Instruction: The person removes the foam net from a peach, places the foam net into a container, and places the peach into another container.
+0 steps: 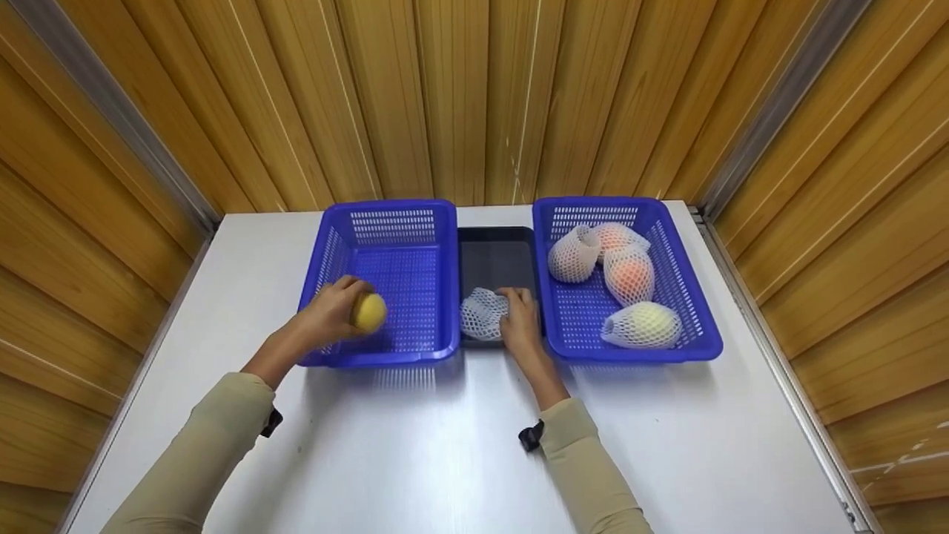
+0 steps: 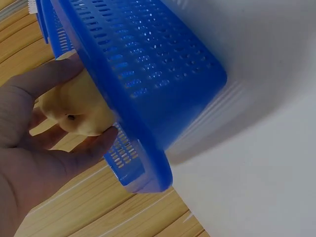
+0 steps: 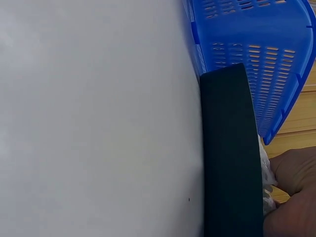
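- Left hand (image 1: pixel 334 308), left of centre in head view: fingers and thumb curled round yellow fruit (image 1: pixel 370 313), firm hold.
- Yellow fruit: over the lower left part of left blue basket (image 1: pixel 411 289); in left wrist view, at left, close by the rim, lobed end with dark spot facing camera.
- Right hand (image 1: pixel 523 320), just right of centre: narrow, thumb and fingers pinching white foam net (image 1: pixel 482 315).
- White foam net: at lower end of dark tray (image 1: pixel 497 256), between the two baskets. Contact with tray floor: cannot tell. In right wrist view, mostly hidden behind tray wall, lower right.
- Right blue basket (image 1: pixel 582 320), right of centre: four netted fruits inside. Beige one (image 1: pixel 573 256) at upper left, two orange-red ones (image 1: pixel 630 278) at top and middle, pale yellow one (image 1: pixel 646 326) at lower right.
- Underneath: white table (image 1: pixel 415 452). Along top and both sides of head view: wood-look panels (image 1: pixel 456 104).
- Bottom of head view: khaki sleeves (image 1: pixel 196 452), black wrist devices (image 1: pixel 531 437).
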Demonstrator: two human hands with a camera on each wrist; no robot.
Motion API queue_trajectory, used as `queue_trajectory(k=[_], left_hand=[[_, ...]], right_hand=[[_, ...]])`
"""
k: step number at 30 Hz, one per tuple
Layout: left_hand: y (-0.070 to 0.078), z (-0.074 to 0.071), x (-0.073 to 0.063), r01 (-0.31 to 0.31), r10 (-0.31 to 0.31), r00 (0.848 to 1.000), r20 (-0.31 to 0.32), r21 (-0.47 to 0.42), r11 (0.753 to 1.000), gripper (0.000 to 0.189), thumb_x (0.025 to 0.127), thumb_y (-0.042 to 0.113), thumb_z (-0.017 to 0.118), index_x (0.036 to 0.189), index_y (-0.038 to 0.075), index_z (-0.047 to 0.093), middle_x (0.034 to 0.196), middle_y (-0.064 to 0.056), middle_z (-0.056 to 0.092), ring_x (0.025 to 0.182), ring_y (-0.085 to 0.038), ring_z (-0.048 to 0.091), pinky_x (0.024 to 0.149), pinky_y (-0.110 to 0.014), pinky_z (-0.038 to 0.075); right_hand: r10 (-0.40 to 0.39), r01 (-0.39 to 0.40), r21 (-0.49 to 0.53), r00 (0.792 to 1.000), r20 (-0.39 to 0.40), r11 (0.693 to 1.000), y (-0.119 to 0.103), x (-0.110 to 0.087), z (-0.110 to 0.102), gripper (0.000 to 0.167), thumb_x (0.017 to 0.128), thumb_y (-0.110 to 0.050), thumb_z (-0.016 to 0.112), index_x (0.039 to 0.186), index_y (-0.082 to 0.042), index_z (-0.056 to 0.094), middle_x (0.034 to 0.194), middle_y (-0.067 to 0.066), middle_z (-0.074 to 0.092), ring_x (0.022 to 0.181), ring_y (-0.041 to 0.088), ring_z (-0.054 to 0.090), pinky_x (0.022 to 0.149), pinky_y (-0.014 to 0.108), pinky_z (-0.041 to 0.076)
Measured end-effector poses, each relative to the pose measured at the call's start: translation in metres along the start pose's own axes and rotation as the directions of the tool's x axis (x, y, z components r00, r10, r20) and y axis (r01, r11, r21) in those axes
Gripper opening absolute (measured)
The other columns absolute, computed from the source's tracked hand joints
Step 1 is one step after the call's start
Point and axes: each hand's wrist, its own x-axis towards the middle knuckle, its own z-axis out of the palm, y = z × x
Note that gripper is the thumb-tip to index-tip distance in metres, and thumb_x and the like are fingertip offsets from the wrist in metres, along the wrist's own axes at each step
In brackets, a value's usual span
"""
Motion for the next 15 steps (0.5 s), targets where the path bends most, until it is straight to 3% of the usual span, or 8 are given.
queue_trajectory(k=[4,8,11,15], left_hand=[[-0.0024,0.0031,-0.0002,0.026,-0.029,0.996,0.087,0.042,0.999,0.064,0.080,0.013,0.086,0.134,-0.001,0.057,0.129,-0.022,0.057,0.114,-0.044,0.055,0.100,-0.060,0.049],[-0.0025,0.0059,0.0012,0.033,-0.044,0.992,0.118,0.092,0.995,0.062,0.081,0.014,0.084,0.135,-0.001,0.056,0.128,-0.022,0.057,0.112,-0.046,0.054,0.098,-0.060,0.050],[-0.0040,0.0069,0.0021,0.023,-0.043,0.988,0.146,0.137,0.990,0.059,0.082,0.013,0.082,0.133,-0.002,0.057,0.125,-0.024,0.058,0.111,-0.046,0.055,0.097,-0.060,0.049],[-0.0085,0.0074,0.0018,0.044,-0.075,0.978,0.195,0.157,0.987,0.058,0.084,0.016,0.081,0.133,-0.003,0.057,0.125,-0.025,0.057,0.110,-0.045,0.055,0.097,-0.060,0.048]], right_hand=[[-0.049,0.055,0.063,0.995,-0.091,0.996,-0.0024,0.0026,0.0015,0.032,0.084,0.019,0.056,0.108,0.002,0.069,0.112,0.023,0.058,0.106,0.040,0.061,0.092,0.051,0.052],[-0.050,0.062,0.089,0.990,-0.132,0.994,-0.0054,0.0066,0.0021,0.019,0.087,0.016,0.059,0.099,0.005,0.070,0.111,0.023,0.054,0.105,0.040,0.059,0.093,0.050,0.052],[-0.010,0.014,0.059,0.998,-0.066,0.998,-0.0062,0.0071,0.0013,0.012,0.088,0.012,0.063,0.097,0.009,0.070,0.109,0.024,0.055,0.103,0.040,0.060,0.092,0.050,0.052],[0.050,-0.051,0.018,0.996,0.075,0.999,-0.0063,0.0044,-0.0004,0.016,0.088,0.007,0.064,0.102,0.012,0.069,0.109,0.025,0.057,0.103,0.042,0.062,0.093,0.050,0.053]])
